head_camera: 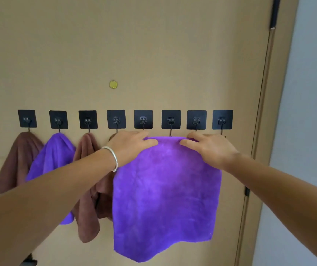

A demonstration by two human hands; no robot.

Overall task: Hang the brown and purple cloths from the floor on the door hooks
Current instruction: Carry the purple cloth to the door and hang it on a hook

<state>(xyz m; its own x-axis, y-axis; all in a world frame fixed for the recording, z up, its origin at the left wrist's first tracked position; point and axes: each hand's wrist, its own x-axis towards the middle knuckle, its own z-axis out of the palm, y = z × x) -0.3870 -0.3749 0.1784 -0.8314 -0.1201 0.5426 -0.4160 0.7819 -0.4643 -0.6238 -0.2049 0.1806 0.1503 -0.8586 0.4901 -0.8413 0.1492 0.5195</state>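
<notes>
A purple cloth (165, 196) hangs spread flat against the tan door (153, 45), held by its top edge just under the row of black square hooks (143, 119). My left hand (132, 145) grips its upper left corner and my right hand (209, 147) grips its upper right corner. The top edge sits below the fifth to seventh hooks. To the left, a brown cloth (17, 160), a second purple cloth (52, 156) and another brown cloth (87, 189) hang from the first three hooks. More brown cloth shows behind my left wrist under the fourth hook.
A small brass peephole (113, 84) sits above the hooks. The door's right edge and frame (263, 112) border a pale wall (307, 131). The rightmost hook (222, 120) carries nothing.
</notes>
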